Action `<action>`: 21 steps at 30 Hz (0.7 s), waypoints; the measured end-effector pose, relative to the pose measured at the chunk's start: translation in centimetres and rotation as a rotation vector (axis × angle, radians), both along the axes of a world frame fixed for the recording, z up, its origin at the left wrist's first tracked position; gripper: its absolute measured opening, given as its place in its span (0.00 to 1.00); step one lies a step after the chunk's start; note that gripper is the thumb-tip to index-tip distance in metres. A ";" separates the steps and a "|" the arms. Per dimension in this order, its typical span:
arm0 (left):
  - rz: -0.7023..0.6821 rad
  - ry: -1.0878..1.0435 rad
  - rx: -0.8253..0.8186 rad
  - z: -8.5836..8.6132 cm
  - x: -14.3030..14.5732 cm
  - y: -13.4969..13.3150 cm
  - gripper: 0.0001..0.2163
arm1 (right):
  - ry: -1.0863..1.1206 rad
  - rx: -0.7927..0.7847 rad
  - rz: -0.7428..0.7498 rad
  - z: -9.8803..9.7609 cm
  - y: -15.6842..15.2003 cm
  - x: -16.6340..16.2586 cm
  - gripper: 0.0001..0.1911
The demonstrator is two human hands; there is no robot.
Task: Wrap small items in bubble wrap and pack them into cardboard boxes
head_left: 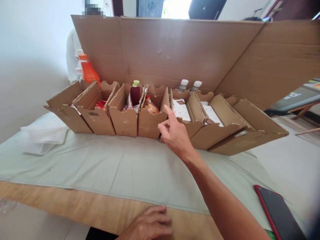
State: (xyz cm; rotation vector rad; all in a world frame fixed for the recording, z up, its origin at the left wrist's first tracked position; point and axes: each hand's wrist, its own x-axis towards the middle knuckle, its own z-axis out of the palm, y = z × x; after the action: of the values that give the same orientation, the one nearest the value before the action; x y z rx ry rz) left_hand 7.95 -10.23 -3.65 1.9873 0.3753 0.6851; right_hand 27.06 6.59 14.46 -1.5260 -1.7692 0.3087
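Note:
A row of several small open cardboard boxes [125,118] stands across the pale cloth [120,166] on the table. My right hand [175,133] reaches out to the middle of the row, index finger stretched toward a box's edge [165,106] and the other fingers curled; it holds nothing. My left hand [150,225] rests palm down on the wooden table edge [87,206] at the bottom, fingers together and flat. Some boxes hold red snack packets [150,106], one a dark carton with a green cap [135,91], others white cards [181,110].
A big cardboard sheet [175,50] stands behind the boxes. An orange bottle [88,71] is at back left, two clear bottles [190,86] behind the right boxes. A phone in a red case [280,213] lies at lower right. White plastic [45,136] lies left. A person in white [72,53] stands behind.

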 end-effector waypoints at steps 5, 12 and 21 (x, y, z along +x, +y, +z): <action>-0.025 -0.125 -0.124 0.3 -1.5 -0.3 0.23 | -0.233 -0.055 -0.180 1.4 4.1 -1.5 0.15; 0.280 -0.069 -0.332 4.8 -5.6 -1.3 0.15 | -0.166 -0.041 -0.113 1.7 -3.8 -4.0 0.08; 0.280 -0.111 -0.214 5.7 -8.2 -3.9 0.12 | 0.513 -0.030 0.099 3.1 -19.4 -4.1 0.11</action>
State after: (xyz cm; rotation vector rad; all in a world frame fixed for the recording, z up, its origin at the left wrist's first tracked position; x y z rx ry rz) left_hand -0.27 -14.16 2.09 1.7024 0.6397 0.8878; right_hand 23.01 -12.79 17.52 -1.2381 -1.4334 0.7106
